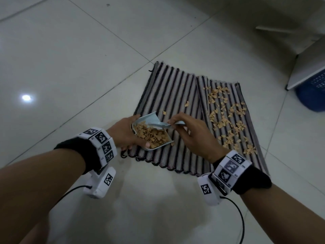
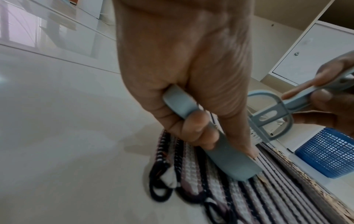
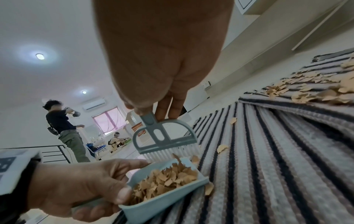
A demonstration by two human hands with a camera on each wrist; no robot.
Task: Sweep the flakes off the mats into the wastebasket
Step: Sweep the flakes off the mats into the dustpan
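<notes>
Left hand (image 1: pixel 125 132) grips the handle of a pale blue dustpan (image 1: pixel 151 131), thumb on its rim; the pan is loaded with tan flakes (image 1: pixel 153 135) and sits on the near end of the left striped mat (image 1: pixel 168 95). Right hand (image 1: pixel 191 136) pinches the handle of a small blue-grey brush (image 3: pixel 164 140), white bristles just above the pan's far edge. Right mat (image 1: pixel 246 124), edge touching the left mat: many flakes scattered. Blue mesh wastebasket (image 1: pixel 311 92) on the floor, beyond the right mat.
</notes>
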